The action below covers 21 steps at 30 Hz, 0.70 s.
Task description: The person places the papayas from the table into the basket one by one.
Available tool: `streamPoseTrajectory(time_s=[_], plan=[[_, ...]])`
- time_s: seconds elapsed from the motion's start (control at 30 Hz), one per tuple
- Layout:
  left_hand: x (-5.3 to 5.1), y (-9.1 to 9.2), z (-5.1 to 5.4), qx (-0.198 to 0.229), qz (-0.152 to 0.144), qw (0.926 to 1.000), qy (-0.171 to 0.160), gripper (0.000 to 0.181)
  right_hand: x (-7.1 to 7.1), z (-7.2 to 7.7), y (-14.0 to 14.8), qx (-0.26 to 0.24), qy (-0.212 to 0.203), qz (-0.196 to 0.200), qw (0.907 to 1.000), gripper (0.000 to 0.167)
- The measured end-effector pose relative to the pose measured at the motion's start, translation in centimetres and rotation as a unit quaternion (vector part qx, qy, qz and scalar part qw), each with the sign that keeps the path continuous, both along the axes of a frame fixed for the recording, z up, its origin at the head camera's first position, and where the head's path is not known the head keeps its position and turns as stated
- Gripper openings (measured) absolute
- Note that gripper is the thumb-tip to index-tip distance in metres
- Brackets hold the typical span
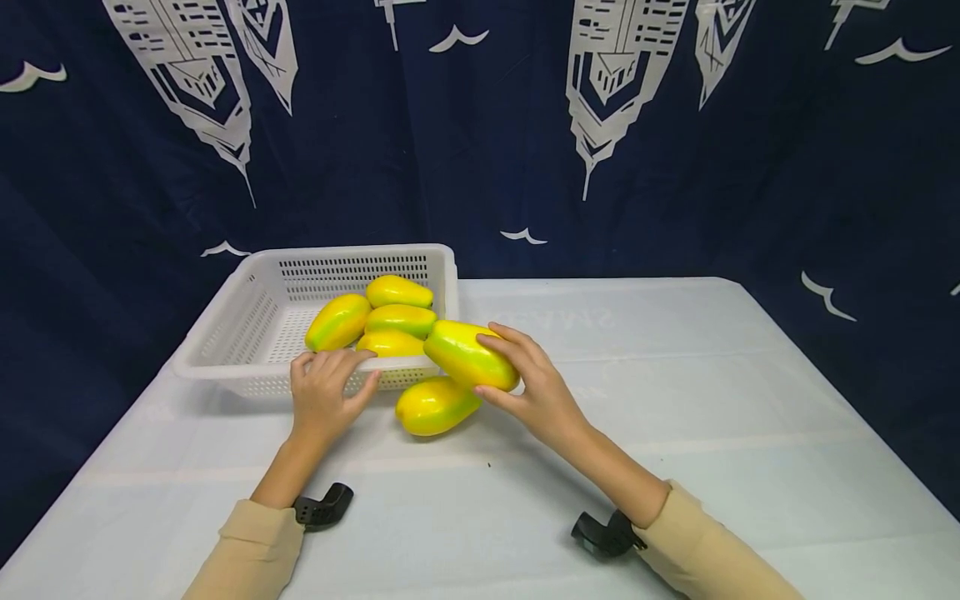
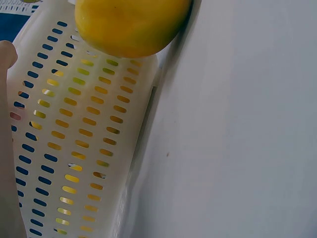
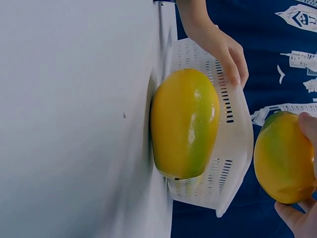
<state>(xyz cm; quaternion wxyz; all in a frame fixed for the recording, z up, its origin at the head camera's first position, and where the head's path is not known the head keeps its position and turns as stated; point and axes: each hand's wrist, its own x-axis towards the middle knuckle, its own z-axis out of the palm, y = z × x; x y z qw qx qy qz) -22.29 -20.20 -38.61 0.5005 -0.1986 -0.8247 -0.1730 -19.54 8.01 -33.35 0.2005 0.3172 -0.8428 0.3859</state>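
My right hand (image 1: 547,404) holds a yellow-green papaya (image 1: 468,354) by its right end, thumb below and fingers over the top. This papaya is raised at the front right corner of a white perforated basket (image 1: 255,371). A second papaya (image 1: 435,407) lies on the table just below it, before the basket. With its fingers over the front rim and its thumb outside, my left hand (image 1: 324,396) grips the basket. Several papayas (image 1: 401,320) lie inside, toward the right. In the right wrist view, the held papaya (image 3: 282,156) is apart from the one on the table (image 3: 185,124).
A white cloth covers the table (image 1: 712,417), which stretches to the right of the basket. Behind it hangs a dark blue curtain (image 1: 495,150) with white printed buildings and birds. Each wrist wears a black camera band (image 1: 324,507).
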Motion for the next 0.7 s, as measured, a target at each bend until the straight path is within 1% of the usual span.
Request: streamPoseTrajectory(time_s=[0.17, 0.4, 0.7], plan=[[0.0, 0.0, 0.1, -0.003, 0.000, 1.0000, -0.007, 0.043, -0.3, 0.3, -0.5, 0.000, 0.003, -0.002, 1.0000, 0.059], [0.1, 0.0, 0.1, -0.002, -0.002, 0.9999, -0.012, 0.042, -0.8, 0.9, -1.3, -0.007, 0.011, 0.006, 0.9999, 0.058], [0.0, 0.0, 0.0, 0.002, -0.001, 1.0000, 0.006, 0.039, -1.7, 1.7, -2.5, 0.002, 0.011, 0.005, 0.9999, 0.056]])
